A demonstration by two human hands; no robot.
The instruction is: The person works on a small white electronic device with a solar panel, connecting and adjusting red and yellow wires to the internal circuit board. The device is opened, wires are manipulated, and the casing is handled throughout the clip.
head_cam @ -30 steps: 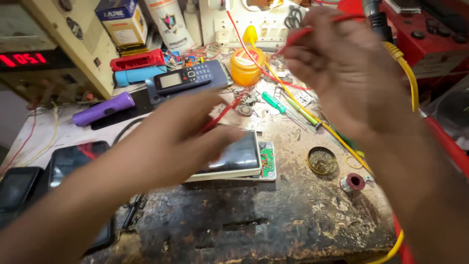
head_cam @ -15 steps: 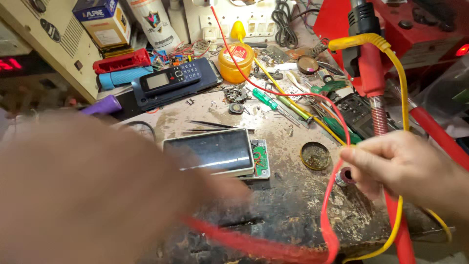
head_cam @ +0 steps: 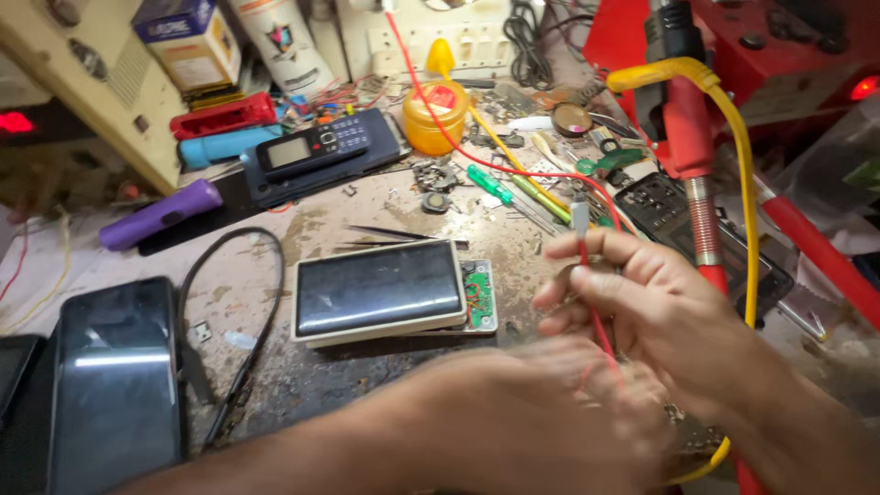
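Your right hand (head_cam: 655, 307) pinches a thin red wire (head_cam: 587, 275), its metal tip pointing up, long axis near vertical, above the cluttered table (head_cam: 385, 206). Your blurred left hand (head_cam: 550, 417) sits below; its grip is unclear.

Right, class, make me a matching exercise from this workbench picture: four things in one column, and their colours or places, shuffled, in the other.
Things:
1. torch
2. round jar
3. keypad phone
4. opened device with a dark screen

Descriptions:
A. yellow, at the back of the bench
B. cream casing, green circuit board showing at its right end
C. purple, lying at the left
D. dark, lying on a dark blue pad

Pairs: 1-C, 2-A, 3-D, 4-B
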